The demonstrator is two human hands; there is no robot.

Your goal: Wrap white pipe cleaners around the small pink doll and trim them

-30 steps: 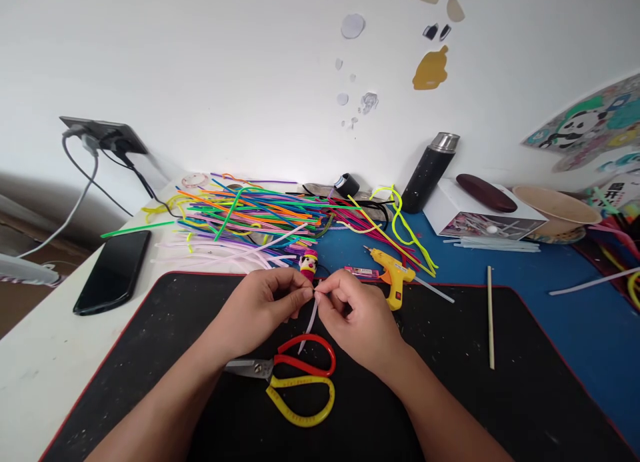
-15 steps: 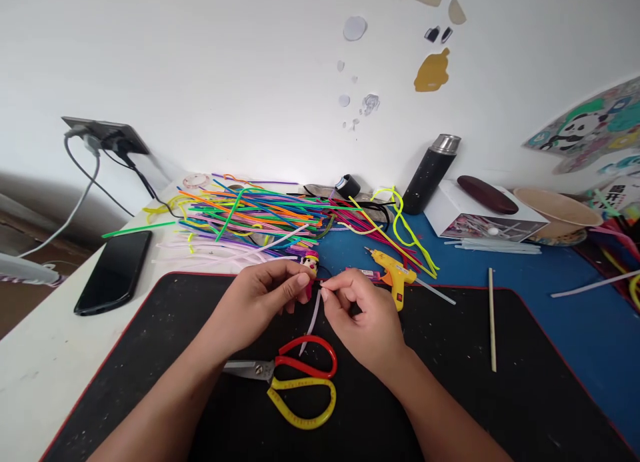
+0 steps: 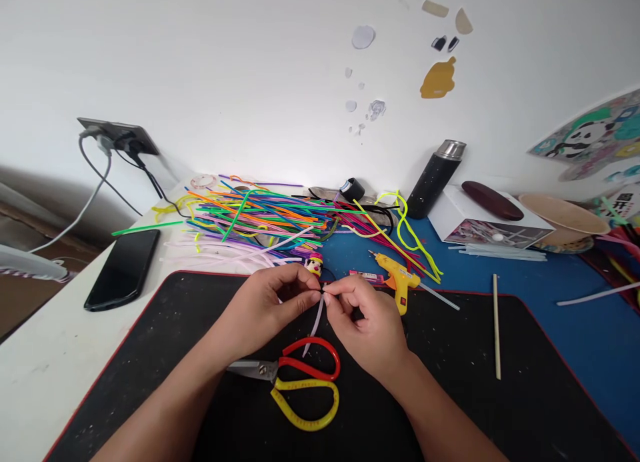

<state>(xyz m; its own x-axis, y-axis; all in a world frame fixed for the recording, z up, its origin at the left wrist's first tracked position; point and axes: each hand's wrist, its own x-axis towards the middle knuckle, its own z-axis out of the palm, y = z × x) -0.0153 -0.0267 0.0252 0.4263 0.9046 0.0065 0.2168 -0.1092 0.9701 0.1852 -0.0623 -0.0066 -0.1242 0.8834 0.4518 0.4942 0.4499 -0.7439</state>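
Observation:
My left hand (image 3: pixel 273 305) and my right hand (image 3: pixel 367 319) meet over the black mat (image 3: pixel 430 389), thumbs and forefingers pinched tip to tip. From between them a pale lilac pipe cleaner (image 3: pixel 314 329) hangs down, its upper end hidden by the fingertips. Just behind my left fingers shows a small doll-like figure (image 3: pixel 315 265) with a pinkish-red top and a yellow band; its lower part is out of sight. Below the hands lie scissors (image 3: pixel 306 384) with one red and one yellow handle, blades pointing left.
Behind the mat spreads a pile of coloured pipe cleaners (image 3: pixel 260 215). A yellow glue gun (image 3: pixel 401 282) lies right of my hands, a thin stick (image 3: pixel 496 329) farther right. A phone (image 3: pixel 123 269) is at left. Against the wall stand a black flask (image 3: pixel 436 179) and a white box (image 3: pixel 487 222).
My left fingertips have moved right and now meet those of my right hand at the pipe cleaner. The whole view has shifted slightly.

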